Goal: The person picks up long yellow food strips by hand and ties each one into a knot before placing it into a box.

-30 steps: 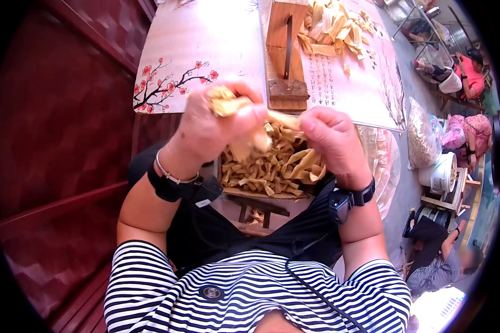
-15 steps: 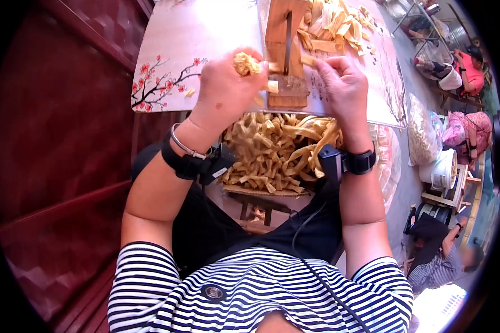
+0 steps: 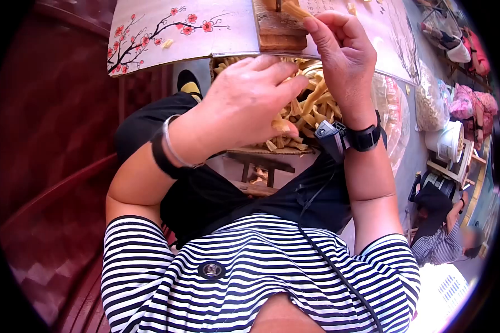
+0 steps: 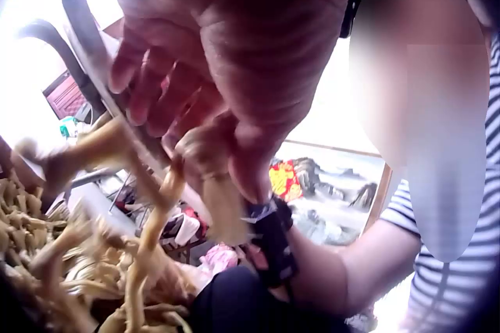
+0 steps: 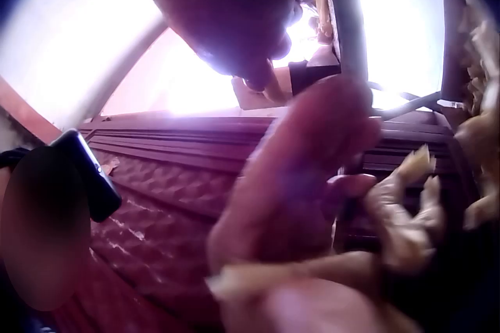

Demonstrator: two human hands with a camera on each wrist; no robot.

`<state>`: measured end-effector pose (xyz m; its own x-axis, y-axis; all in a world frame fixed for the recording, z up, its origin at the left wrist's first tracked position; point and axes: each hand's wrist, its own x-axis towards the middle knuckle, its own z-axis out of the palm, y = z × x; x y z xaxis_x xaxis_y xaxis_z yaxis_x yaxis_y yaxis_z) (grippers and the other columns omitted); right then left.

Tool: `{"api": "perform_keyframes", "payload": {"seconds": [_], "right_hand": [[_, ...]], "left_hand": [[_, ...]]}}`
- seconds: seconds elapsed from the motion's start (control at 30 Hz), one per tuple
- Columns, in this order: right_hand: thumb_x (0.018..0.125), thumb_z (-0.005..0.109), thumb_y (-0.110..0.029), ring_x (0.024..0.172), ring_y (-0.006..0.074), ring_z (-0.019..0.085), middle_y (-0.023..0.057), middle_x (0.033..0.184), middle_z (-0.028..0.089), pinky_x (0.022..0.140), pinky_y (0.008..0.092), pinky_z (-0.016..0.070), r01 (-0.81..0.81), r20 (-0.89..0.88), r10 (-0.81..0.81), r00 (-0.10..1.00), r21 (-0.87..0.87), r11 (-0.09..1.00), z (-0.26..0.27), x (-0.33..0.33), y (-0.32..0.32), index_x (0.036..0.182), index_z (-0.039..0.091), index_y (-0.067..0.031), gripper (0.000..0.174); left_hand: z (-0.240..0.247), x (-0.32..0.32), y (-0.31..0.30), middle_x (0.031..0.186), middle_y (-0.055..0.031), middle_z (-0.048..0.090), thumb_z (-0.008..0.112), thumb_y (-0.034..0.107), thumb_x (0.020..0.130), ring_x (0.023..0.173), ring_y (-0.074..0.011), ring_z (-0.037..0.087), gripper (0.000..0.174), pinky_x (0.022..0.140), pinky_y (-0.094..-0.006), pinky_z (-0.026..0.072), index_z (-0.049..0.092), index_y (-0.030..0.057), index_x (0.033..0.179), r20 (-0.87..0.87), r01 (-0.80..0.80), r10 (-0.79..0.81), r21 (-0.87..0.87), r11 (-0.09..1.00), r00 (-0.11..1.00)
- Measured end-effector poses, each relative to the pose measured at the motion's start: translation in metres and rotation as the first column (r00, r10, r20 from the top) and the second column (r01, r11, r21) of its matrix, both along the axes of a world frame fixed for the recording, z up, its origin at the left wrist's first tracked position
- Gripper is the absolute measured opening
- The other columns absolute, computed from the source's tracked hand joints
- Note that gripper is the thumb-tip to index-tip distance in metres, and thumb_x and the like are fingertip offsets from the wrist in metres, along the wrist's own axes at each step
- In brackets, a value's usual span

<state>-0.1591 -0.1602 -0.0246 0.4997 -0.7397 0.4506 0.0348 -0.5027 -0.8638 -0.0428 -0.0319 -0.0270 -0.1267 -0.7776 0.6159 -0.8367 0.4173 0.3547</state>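
Your right hand [image 3: 347,58] pinches a strip [image 3: 296,10] by the wooden block [image 3: 283,41]. Your loose left hand [image 3: 247,102] is over the strip pile [image 3: 312,104], nearer you than the block.

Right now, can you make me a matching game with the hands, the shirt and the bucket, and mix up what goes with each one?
Things:
1. right hand
2. shirt
3. left hand
4. bucket

Places, colours and states:
A. white, off to the right side
B. above the heap of yellowish pieces
C. pinching a strip
D. black and white stripes

Right pairs: 1-C, 2-D, 3-B, 4-A
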Motion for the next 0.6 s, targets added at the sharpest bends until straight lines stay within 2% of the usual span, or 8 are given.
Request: {"api": "perform_keyframes", "payload": {"seconds": [0.1, 0.13, 0.23, 0.27, 0.37, 0.4, 0.47, 0.6], "right_hand": [[0.085, 0.071, -0.013, 0.067, 0.0013, 0.054, -0.001, 0.071, 0.063, 0.058, 0.0169, 0.0439, -0.069, -0.021, 0.069, 0.997, 0.035, 0.997, -0.002, -0.002, 0.001, 0.095, 0.064, -0.0004, 0.018], [0.086, 0.069, -0.017, 0.068, 0.0033, 0.058, 0.0025, 0.073, 0.066, 0.059, 0.0189, 0.0463, -0.064, -0.1, 0.068, 0.993, 0.045, 0.997, 0.003, -0.001, 0.002, 0.099, 0.065, 0.0003, 0.022], [0.088, 0.067, -0.024, 0.069, 0.0069, 0.061, 0.0078, 0.076, 0.069, 0.06, 0.0215, 0.0481, 0.004, -0.153, -0.012, 0.988, -0.052, 0.999, 0.011, 0.004, 0.003, 0.104, 0.065, 0.0005, 0.03], [0.089, 0.065, -0.029, 0.07, 0.0104, 0.064, 0.0117, 0.079, 0.07, 0.06, 0.0238, 0.0495, -0.006, -0.175, 0.003, 0.985, -0.02, 1.0, 0.011, 0.004, 0.003, 0.105, 0.065, 0.0009, 0.034], [0.089, 0.065, -0.027, 0.068, 0.011, 0.065, 0.0112, 0.076, 0.069, 0.059, 0.0246, 0.0495, -0.033, -0.196, 0.045, 0.979, 0.062, 0.998, 0.014, 0.003, 0.003, 0.102, 0.066, 0.0009, 0.031], [0.089, 0.064, -0.026, 0.068, 0.0107, 0.064, 0.0109, 0.075, 0.069, 0.059, 0.0246, 0.0494, -0.025, -0.212, 0.028, 0.977, 0.018, 1.0, 0.014, 0.004, 0.003, 0.101, 0.066, 0.0006, 0.03], [0.09, 0.064, -0.025, 0.066, 0.0101, 0.064, 0.0104, 0.074, 0.069, 0.058, 0.0245, 0.049, -0.011, -0.242, -0.007, 0.97, -0.071, 0.997, 0.015, 0.006, 0.003, 0.1, 0.067, 0.0, 0.027], [0.09, 0.063, -0.024, 0.063, 0.0086, 0.061, 0.0094, 0.072, 0.068, 0.056, 0.0242, 0.0477, 0.005, -0.315, -0.003, 0.949, 0.005, 1.0, 0.014, 0.002, 0.004, 0.096, 0.067, -0.0004, 0.025]], "left_hand": [[0.024, 0.012, 0.004, 0.082, -0.0106, 0.065, 0.072, 0.007, 0.075, 0.07, -0.0253, 0.063, 0.018, 0.064, -0.032, 0.0515, 0.062, 0.0004, 0.089, -0.162, 0.047, -0.085, -0.225, 0.973, 0.983], [0.031, 0.02, 0.005, 0.082, -0.0137, 0.065, 0.069, -0.001, 0.076, 0.071, -0.0246, 0.062, 0.014, 0.064, -0.0305, 0.0506, 0.062, -0.0014, 0.088, -0.126, -0.026, -0.007, -0.264, 0.964, 0.992], [0.016, 0.04, -0.017, 0.097, -0.0117, 0.065, 0.066, -0.002, 0.079, 0.074, -0.024, 0.062, 0.018, 0.067, -0.0297, 0.0501, 0.064, -0.0001, 0.097, -0.046, -0.164, 0.158, -0.358, 0.919, 0.986], [0.014, 0.041, -0.021, 0.102, -0.0111, 0.065, 0.065, -0.001, 0.081, 0.076, -0.0234, 0.063, 0.021, 0.068, -0.0292, 0.05, 0.064, 0.0006, 0.102, -0.027, -0.189, 0.192, -0.366, 0.911, 0.981], [0.019, 0.029, -0.012, 0.101, -0.0107, 0.065, 0.066, 0.003, 0.081, 0.078, -0.0201, 0.064, 0.024, 0.069, -0.0281, 0.0505, 0.064, 0.001, 0.105, -0.171, -0.337, 0.346, 0.082, 0.938, 0.922], [0.013, 0.035, -0.019, 0.101, -0.0087, 0.065, 0.069, 0.007, 0.081, 0.072, -0.0162, 0.064, 0.026, 0.066, -0.0264, 0.0508, 0.064, 0.0027, 0.106, -0.172, -0.264, 0.253, -0.045, 0.963, 0.952], [0.009, 0.037, -0.015, 0.098, -0.0077, 0.065, 0.07, 0.008, 0.08, 0.07, -0.0152, 0.063, 0.026, 0.065, -0.0257, 0.0508, 0.065, 0.0035, 0.105, -0.21, -0.264, 0.255, -0.012, 0.965, 0.944], [0.017, 0.036, -0.008, 0.092, -0.0064, 0.065, 0.07, 0.008, 0.08, 0.071, -0.0146, 0.064, 0.024, 0.065, -0.0252, 0.0508, 0.065, 0.0044, 0.103, -0.247, -0.229, 0.255, 0.128, 0.965, 0.935]]}}
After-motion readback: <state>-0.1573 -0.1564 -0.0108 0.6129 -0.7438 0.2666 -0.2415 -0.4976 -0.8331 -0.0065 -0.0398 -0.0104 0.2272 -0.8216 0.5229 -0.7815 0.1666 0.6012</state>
